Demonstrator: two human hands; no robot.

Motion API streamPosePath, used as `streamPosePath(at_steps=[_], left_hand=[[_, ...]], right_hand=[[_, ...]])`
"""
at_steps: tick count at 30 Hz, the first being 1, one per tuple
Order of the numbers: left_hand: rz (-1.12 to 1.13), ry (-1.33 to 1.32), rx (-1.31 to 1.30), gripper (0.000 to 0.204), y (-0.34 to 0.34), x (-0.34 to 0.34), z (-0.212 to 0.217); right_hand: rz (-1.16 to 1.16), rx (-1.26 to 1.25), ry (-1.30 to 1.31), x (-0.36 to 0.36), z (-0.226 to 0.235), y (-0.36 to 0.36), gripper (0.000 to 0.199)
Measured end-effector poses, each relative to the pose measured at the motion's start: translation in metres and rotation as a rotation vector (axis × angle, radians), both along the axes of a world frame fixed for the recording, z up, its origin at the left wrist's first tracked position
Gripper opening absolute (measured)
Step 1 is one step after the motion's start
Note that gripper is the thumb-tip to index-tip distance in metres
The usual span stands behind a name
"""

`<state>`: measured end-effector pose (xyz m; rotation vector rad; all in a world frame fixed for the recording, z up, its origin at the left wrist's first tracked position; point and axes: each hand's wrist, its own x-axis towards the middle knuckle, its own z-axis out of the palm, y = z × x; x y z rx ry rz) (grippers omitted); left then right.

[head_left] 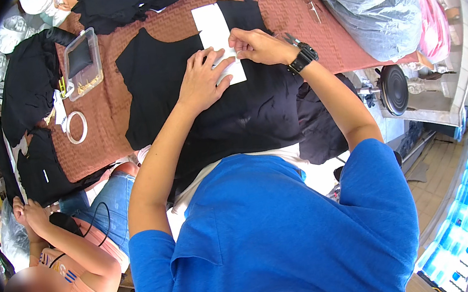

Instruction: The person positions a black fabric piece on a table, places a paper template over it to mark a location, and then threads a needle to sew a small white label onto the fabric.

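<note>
A black garment piece (pixel 159 62) lies spread over the table in front of me. On top of it rests a white rectangular strip (pixel 210 20), like paper or card, running away from me. My left hand (pixel 203 82) lies over the strip's left edge, fingers spread and pressing down. At the strip's right edge is my right hand (pixel 260 46), fingers pinched together against it. Anything small inside that pinch is hidden. A black watch (pixel 302 59) sits on my right wrist.
A reddish-brown cloth (pixel 106 156) covers the table. To the left are a clear plastic box (pixel 98 75) and a white ring (pixel 76 128). Large plastic bags (pixel 369 7) fill the far right, near small snips (pixel 313 6). A seated person (pixel 85 269) works at the lower left.
</note>
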<state>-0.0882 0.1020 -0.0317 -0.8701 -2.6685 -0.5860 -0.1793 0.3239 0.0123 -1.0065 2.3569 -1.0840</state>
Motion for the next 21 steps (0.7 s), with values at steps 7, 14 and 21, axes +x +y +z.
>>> streamPosePath(at_steps=[7, 14, 21], left_hand=[[0.000, 0.006, -0.013, 0.038, 0.001, 0.000, -0.002], [0.005, 0.001, -0.021, 0.038, 0.002, 0.000, -0.001], [0.001, 0.001, -0.022, 0.040, 0.002, 0.000, -0.001]], right_hand=[[0.116, 0.076, 0.072, -0.007, -0.005, -0.002, 0.031], [0.150, 0.166, 0.196, -0.011, -0.007, -0.011, 0.035], [0.175, 0.223, 0.192, -0.019, -0.005, -0.008, 0.015]])
